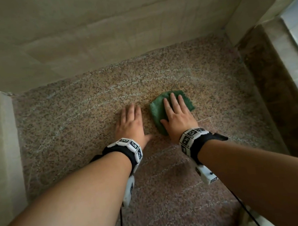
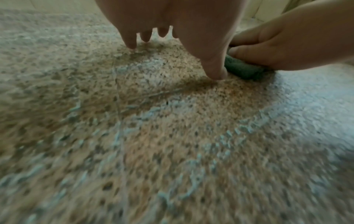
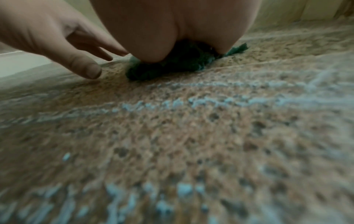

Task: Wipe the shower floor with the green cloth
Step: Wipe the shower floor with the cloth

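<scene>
A speckled brown stone shower floor (image 1: 71, 121) runs up to a pale tiled wall (image 1: 98, 35) at its far edge, with a raised stone curb (image 1: 271, 89) along its right edge. The green cloth (image 1: 158, 111) lies crumpled near the floor's middle, fuzzy and dark, its edges sticking out round the right hand (image 1: 177, 118). That hand's grip is open: flat fingers press the cloth down. The left hand (image 1: 131, 124) rests flat on bare floor just beside the cloth, fingers straight, holding nothing. The head view shows pale curved streaks across the floor; the right wrist view shows the cloth (image 3: 172, 66) bunched under the palm, and the left wrist view shows the left thumb (image 2: 214, 71) touching the floor.
</scene>
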Available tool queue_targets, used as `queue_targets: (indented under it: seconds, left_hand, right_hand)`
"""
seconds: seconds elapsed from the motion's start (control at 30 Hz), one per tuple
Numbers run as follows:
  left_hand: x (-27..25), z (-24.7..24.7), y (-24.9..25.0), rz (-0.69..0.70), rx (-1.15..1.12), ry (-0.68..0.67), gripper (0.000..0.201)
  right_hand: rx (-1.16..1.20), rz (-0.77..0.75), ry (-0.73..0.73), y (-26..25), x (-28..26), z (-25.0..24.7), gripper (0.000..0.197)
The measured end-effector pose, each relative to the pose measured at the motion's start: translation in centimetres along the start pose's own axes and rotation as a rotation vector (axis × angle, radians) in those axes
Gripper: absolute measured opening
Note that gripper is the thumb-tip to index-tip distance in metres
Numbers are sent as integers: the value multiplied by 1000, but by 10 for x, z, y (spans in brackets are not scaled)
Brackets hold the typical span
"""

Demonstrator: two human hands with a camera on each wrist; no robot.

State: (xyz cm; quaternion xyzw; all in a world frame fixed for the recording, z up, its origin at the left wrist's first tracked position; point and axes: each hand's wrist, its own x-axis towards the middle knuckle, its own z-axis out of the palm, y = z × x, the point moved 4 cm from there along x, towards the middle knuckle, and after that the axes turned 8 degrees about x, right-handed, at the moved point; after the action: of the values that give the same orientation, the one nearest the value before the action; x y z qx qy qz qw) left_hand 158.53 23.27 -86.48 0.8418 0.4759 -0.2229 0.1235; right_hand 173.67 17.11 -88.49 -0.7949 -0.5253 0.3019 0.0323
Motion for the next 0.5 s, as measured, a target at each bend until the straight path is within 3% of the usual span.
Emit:
queue_targets:
  seconds: [0.17, 0.37, 0.5]
  left_hand:
    - [21, -4, 18, -4, -44, -38, 113]
    - [29, 0, 31, -41, -44, -66, 118]
    - [30, 2, 31, -46, -44, -55, 116]
  right_hand:
    - [65, 115, 21, 34, 0, -16, 70]
    - [157, 437, 166, 144, -6, -58, 65]
    - [206, 535, 227, 182, 5, -78, 66]
